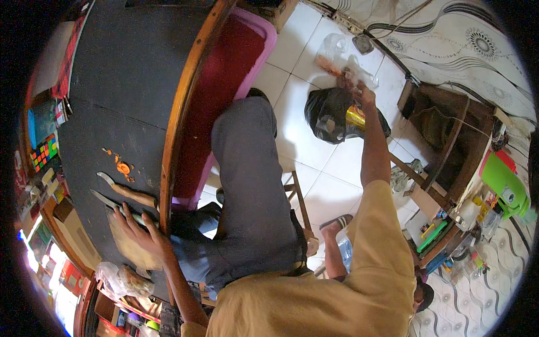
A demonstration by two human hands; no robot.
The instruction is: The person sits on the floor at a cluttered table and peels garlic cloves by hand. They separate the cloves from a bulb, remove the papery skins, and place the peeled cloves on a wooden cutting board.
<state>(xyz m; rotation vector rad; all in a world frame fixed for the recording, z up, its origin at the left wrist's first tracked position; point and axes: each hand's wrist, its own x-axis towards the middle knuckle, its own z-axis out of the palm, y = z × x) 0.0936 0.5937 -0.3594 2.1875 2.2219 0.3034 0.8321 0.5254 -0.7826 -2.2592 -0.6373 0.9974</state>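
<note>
My left hand [145, 236] lies palm down with its fingers spread on a dark table, over the handle end of a knife [103, 199] and a worn wooden board [126, 240]. Beside it lies a second knife with a curved wooden handle [132, 194]. Orange peelings or slices [123, 168] are scattered further up the table. My right hand [365, 94] reaches low to the floor side, its fingers on a clear plastic bag [358, 76] above a black plastic bag [328, 113]. A yellow packet [356, 116] shows in the black bag. An orange item [327, 65], perhaps a carrot, is near the fingers.
The table's wooden edge [185, 84] runs beside a pink-rimmed red tub [252, 25]. A wooden stool leg [301, 198] and another person's sandalled foot [337, 223] are behind me. A wooden rack [459, 139] stands at the right, a clear bag [122, 280] near the table's lower end.
</note>
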